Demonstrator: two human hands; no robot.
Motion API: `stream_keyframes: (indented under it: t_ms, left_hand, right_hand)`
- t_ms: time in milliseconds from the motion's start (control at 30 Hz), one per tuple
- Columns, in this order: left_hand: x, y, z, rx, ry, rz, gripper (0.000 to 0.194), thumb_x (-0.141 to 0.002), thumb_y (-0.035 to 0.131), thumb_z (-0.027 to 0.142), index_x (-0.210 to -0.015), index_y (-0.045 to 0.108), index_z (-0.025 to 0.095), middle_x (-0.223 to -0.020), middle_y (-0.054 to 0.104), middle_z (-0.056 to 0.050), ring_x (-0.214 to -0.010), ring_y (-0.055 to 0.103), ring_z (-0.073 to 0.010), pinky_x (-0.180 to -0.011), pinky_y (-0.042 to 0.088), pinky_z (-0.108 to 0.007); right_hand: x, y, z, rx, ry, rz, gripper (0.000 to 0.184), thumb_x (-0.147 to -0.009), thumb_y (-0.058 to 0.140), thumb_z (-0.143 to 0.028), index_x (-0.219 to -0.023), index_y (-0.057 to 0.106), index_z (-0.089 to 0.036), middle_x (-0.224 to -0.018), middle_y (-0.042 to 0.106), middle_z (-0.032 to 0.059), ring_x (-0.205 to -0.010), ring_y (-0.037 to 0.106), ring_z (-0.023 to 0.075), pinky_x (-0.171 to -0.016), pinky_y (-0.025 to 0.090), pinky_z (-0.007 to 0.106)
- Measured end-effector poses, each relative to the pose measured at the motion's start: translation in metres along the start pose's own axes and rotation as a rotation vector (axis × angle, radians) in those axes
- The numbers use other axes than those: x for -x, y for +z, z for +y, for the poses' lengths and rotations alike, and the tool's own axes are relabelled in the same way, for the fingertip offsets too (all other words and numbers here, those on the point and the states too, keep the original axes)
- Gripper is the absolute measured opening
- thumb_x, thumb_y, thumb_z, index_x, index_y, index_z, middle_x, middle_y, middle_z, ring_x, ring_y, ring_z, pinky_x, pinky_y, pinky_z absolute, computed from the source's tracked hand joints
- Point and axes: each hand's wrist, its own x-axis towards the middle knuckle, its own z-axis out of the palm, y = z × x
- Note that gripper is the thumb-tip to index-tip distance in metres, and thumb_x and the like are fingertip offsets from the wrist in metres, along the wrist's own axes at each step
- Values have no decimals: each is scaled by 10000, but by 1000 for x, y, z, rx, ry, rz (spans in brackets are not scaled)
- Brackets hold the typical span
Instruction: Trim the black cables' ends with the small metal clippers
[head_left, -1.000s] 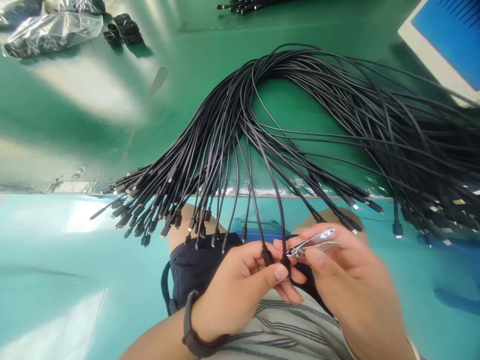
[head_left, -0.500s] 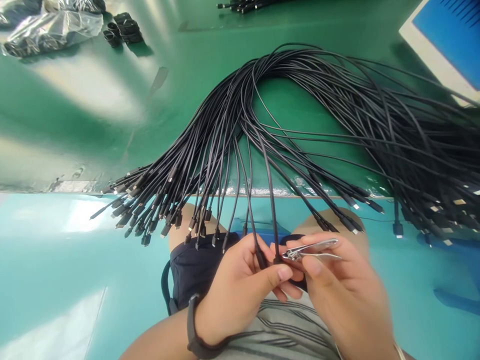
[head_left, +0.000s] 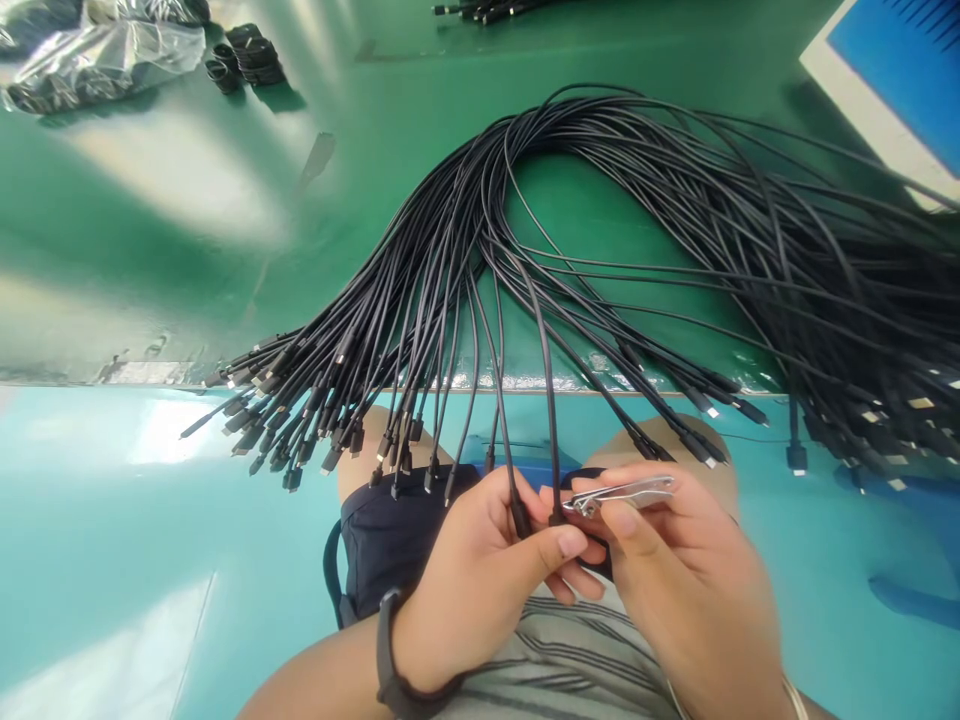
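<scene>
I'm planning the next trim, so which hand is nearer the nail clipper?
Right. The right hand holds the nail clipper between thumb and fingers; the left hand is just left of it, gripping black cable ends.

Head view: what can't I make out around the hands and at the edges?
All in the head view:
Tips of the two held cables: hidden by the left hand.
Whether the nail clipper in the right hand touches a cable: too small to tell.
Rest of the blue and white box: cut off by the top and right edges.
</scene>
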Motion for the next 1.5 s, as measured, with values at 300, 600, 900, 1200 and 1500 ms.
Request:
stream_keyframes:
  t_ms: [300,600,900,1200,1500]
  left_hand:
    - [-3,-4,4,-119,-50,-131,242,-856,683,324,-985,647,122,-828,747,-68,-678,722,-134,-593,542,-191]
    - [-6,-10,1,39,-99,-157,188,-895,623,300,-908,685,123,-809,750,-73,-530,704,-128,-490,534,-182]
    - [-1,-4,10,-129,4,-103,158,-890,621,264,-855,686,124,-733,678,-19,-518,685,-107,-536,517,-180]
    - [-2,-2,13,-229,17,-70,222,-905,586,244,-741,665,118,-644,651,-20,-513,664,-122,-551,518,-208]
    - [-5,-6,8,-69,-58,-94,197,-819,711,310,-832,684,115,-705,717,-34,-494,694,-126,-504,533,-190]
  right_hand:
    - [-14,-13,-13,370,-47,-128,41,-893,637,-309,-921,645,-279,-922,706,6,-763,693,181,-670,592,317]
    - [-21,-18,-26,668,-363,231,70,-894,638,-315,-953,653,-279,-1086,712,30,-1105,642,236,-996,493,382]
    - [-21,-2,-9,-79,170,-120,50,-880,686,-282,-921,666,-261,-871,755,-3,-761,709,121,-664,566,196]
    - [-23,-1,-13,-9,221,-163,62,-882,673,-284,-904,650,-231,-817,722,-7,-544,603,87,-542,533,214]
    - [-25,-3,-9,-93,239,-79,127,-834,728,-325,-878,670,-221,-817,725,17,-724,675,140,-640,552,222]
